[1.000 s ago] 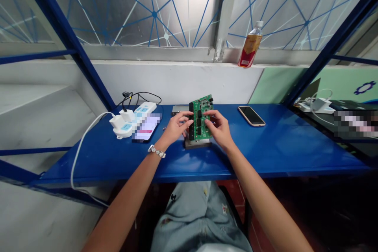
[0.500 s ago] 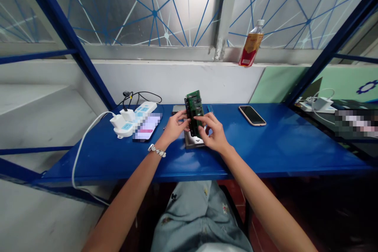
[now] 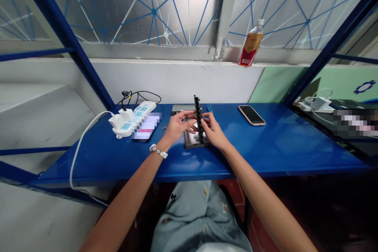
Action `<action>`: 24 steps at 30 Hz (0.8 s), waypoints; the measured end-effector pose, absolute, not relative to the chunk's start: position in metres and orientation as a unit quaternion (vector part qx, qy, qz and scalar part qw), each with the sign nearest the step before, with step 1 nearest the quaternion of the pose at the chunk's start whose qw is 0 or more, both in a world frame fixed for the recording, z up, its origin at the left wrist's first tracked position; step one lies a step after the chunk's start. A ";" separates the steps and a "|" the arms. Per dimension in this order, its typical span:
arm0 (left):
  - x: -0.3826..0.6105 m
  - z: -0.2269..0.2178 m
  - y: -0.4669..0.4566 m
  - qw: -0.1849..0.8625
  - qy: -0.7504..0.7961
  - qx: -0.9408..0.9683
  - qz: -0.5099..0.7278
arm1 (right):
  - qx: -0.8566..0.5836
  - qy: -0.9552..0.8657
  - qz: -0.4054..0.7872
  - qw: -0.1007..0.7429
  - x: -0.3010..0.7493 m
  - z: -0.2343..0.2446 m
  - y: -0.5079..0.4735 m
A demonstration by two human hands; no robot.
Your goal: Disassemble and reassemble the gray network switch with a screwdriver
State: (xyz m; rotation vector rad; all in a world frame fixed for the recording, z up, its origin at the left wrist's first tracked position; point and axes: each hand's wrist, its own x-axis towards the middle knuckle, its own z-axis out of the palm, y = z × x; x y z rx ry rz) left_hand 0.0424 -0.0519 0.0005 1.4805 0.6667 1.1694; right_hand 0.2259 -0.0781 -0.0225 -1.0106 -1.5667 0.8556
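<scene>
A circuit board [image 3: 197,106] stands on edge between my hands, its dark connector side facing me. My left hand [image 3: 179,125] grips it from the left with thumb and fingers. From the other side my right hand [image 3: 213,130] holds the board's right face. Beneath it lies an open metal case [image 3: 190,141] with a row of small slots along its front. Another flat grey metal piece [image 3: 177,108] rests behind, partly covered by my left hand. A few tiny screws [image 3: 164,128] lie left of the case.
A white power strip [image 3: 134,120] with plugs and a lit phone [image 3: 147,127] are at the left. Another phone [image 3: 252,115] lies at the right. A blue tool [image 3: 210,108] sits behind my right hand. A drink bottle [image 3: 251,45] stands on the ledge.
The circuit board has turned from showing its green face to nearly edge-on. Both hands have shifted their hold slightly around it.
</scene>
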 end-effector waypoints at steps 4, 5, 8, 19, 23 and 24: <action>0.046 0.002 -0.057 0.555 0.258 0.645 0.459 | -0.406 -0.609 0.434 0.525 0.224 -0.015 -0.082; 0.046 0.002 -0.059 0.554 0.253 0.651 0.453 | -0.413 -0.601 0.437 0.526 0.224 -0.012 -0.084; 0.046 0.003 -0.061 0.546 0.249 0.664 0.446 | -0.447 -0.594 0.413 0.527 0.224 -0.005 -0.087; 0.032 -0.005 -0.044 0.253 0.409 0.741 0.469 | -0.408 -0.479 0.540 0.559 0.228 -0.003 -0.084; 0.028 -0.019 -0.042 0.139 0.471 0.788 0.371 | -0.447 -0.501 0.512 0.536 0.232 -0.002 -0.082; 0.027 -0.022 -0.041 0.128 0.485 0.793 0.345 | -0.470 -0.515 0.496 0.517 0.235 -0.002 -0.081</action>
